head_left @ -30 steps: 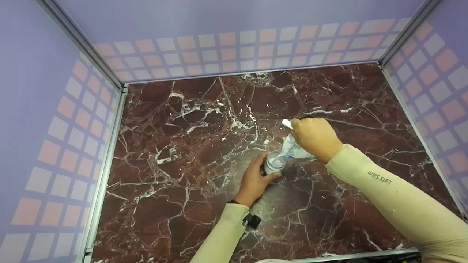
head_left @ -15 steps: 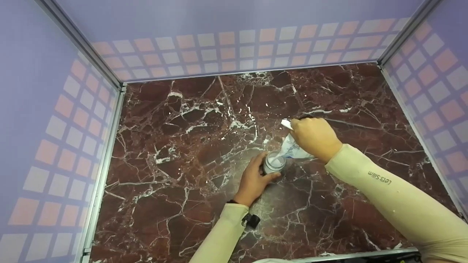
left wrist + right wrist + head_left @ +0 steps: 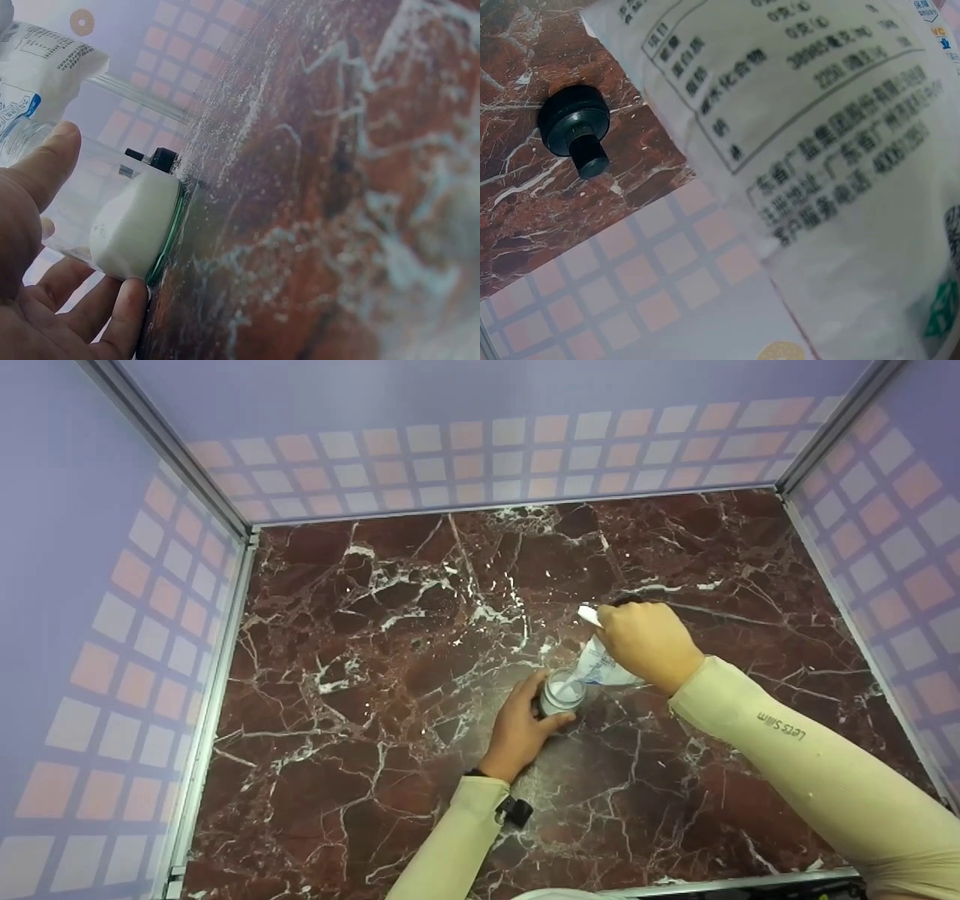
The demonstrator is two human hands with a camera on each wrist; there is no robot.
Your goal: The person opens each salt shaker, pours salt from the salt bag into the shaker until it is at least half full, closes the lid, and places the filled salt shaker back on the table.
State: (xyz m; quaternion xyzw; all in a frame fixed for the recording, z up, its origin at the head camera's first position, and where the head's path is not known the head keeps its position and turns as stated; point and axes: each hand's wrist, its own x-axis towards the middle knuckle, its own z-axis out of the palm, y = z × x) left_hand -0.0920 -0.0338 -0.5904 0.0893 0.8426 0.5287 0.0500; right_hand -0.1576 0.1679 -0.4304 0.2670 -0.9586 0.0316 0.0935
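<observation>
In the head view my left hand [image 3: 517, 731] holds a clear glass jar [image 3: 559, 706] from its left side, thumb in front and fingers behind. The jar stands on the marble-patterned table, and white salt [image 3: 135, 229] lies sloped in its lower part in the left wrist view. My right hand [image 3: 651, 645] grips the upper part of a white printed salt bag [image 3: 606, 666]. That bag hangs tilted, its lower left corner at the jar's mouth. Printed text covers the bag's side [image 3: 802, 150] in the right wrist view.
A black lid with a knob [image 3: 574, 124] lies on the table, mostly hidden behind my right hand in the head view. White specks [image 3: 516, 596] are scattered toward the back. Purple panels with a checked band [image 3: 465, 465] enclose the table [image 3: 337, 780] at the back and both sides.
</observation>
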